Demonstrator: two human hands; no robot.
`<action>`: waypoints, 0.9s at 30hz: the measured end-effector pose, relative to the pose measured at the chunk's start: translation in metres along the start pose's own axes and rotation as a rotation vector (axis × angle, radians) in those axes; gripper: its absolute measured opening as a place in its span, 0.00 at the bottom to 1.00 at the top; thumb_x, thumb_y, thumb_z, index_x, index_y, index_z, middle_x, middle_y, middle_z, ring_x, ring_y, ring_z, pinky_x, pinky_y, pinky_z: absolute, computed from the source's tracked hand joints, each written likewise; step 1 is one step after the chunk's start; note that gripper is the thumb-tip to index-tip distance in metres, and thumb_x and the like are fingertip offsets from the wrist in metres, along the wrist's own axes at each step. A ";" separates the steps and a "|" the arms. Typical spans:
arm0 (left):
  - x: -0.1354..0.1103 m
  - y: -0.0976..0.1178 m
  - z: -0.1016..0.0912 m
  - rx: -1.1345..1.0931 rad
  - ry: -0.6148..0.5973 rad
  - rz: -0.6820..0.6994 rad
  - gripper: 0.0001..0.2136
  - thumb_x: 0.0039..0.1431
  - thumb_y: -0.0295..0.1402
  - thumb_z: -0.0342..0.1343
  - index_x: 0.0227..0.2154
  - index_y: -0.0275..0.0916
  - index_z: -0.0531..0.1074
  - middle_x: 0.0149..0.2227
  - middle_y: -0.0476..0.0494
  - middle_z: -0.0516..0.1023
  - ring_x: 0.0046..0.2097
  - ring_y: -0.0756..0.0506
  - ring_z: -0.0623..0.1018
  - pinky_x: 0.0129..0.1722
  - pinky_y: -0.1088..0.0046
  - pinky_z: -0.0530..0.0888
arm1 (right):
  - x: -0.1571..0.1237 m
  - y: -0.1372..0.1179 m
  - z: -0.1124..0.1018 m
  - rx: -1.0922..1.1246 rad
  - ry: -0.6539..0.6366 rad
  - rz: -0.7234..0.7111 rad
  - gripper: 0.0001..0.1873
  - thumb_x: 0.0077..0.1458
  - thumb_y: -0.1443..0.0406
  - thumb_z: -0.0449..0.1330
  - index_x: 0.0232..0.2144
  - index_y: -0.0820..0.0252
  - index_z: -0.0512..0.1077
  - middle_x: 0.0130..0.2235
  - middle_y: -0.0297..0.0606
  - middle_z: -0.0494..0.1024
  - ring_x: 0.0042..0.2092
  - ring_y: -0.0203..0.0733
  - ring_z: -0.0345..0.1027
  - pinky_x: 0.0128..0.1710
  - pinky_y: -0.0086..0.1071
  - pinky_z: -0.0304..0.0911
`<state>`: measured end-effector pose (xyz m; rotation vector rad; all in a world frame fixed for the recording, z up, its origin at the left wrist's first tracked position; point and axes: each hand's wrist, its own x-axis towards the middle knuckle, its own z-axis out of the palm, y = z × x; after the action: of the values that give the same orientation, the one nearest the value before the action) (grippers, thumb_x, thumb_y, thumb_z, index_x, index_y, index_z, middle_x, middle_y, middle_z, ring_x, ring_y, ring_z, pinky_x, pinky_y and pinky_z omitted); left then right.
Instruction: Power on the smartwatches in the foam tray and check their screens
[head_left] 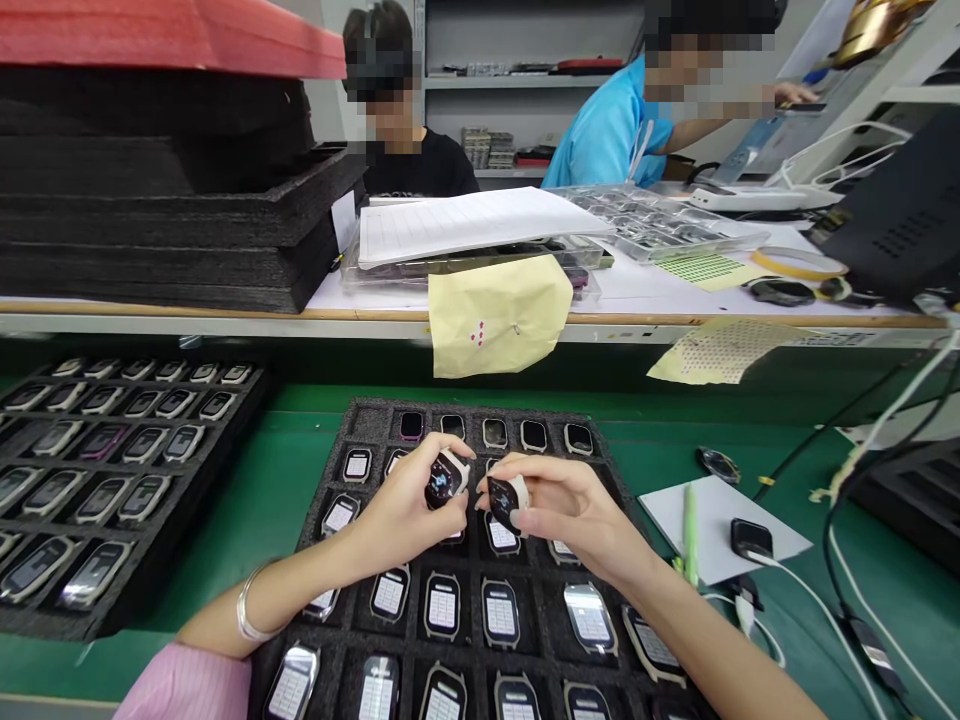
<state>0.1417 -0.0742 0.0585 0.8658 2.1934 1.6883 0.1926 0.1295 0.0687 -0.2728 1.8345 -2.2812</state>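
Note:
Over a black foam tray [352, 425], my left hand [416, 495] grips a smartwatch body [444, 480] between thumb and fingers, its lit dark screen tilted sideways. Close by on the right, my right hand [574, 505] pinches a second watch body [506, 500], pale-cased, with a similar lit screen. A small gap separates the two watches. Beneath the hands, strapless watches sit in the tray's square pockets, many showing white screens, such as one watch [442, 605] in the middle. Some pockets are hidden behind my hands and forearms.
Another foam tray of watches [97, 445] lies left. At right are white paper [780, 545], a green pen [690, 535], a small black device [750, 538] and cables. A shelf [637, 325] ahead bears stacked black foam [150, 210] and papers [480, 225]. Two people are beyond it.

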 end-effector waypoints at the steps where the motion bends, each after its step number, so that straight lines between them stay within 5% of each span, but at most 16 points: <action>1: 0.000 0.000 0.000 -0.027 -0.005 -0.020 0.14 0.55 0.24 0.54 0.44 0.42 0.64 0.33 0.51 0.69 0.35 0.49 0.70 0.34 0.75 0.67 | 0.000 0.000 0.000 0.005 0.002 0.008 0.15 0.50 0.65 0.69 0.42 0.57 0.78 0.41 0.40 0.79 0.42 0.45 0.74 0.43 0.36 0.69; 6: 0.003 -0.004 -0.001 -0.355 -0.102 -0.201 0.19 0.56 0.32 0.58 0.49 0.42 0.60 0.33 0.51 0.68 0.27 0.52 0.70 0.27 0.75 0.70 | 0.005 -0.001 0.000 0.132 0.040 0.072 0.20 0.57 0.64 0.64 0.52 0.55 0.72 0.47 0.43 0.78 0.50 0.48 0.72 0.51 0.43 0.66; 13: 0.008 0.002 -0.009 -0.749 -0.086 -0.291 0.17 0.55 0.28 0.54 0.48 0.38 0.63 0.41 0.42 0.73 0.42 0.44 0.75 0.41 0.63 0.75 | 0.008 0.003 0.000 0.302 0.128 0.111 0.22 0.58 0.65 0.62 0.55 0.58 0.68 0.50 0.47 0.77 0.54 0.52 0.69 0.55 0.52 0.63; 27: 0.005 0.000 -0.009 -0.727 -0.097 -0.259 0.17 0.56 0.24 0.51 0.49 0.38 0.65 0.40 0.42 0.74 0.44 0.43 0.75 0.42 0.63 0.77 | 0.006 0.007 -0.003 0.156 0.185 0.068 0.23 0.56 0.63 0.63 0.54 0.55 0.70 0.45 0.41 0.80 0.48 0.50 0.74 0.49 0.46 0.69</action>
<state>0.1330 -0.0781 0.0620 0.4305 1.3674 2.0236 0.1860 0.1292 0.0614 0.0251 1.7036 -2.4570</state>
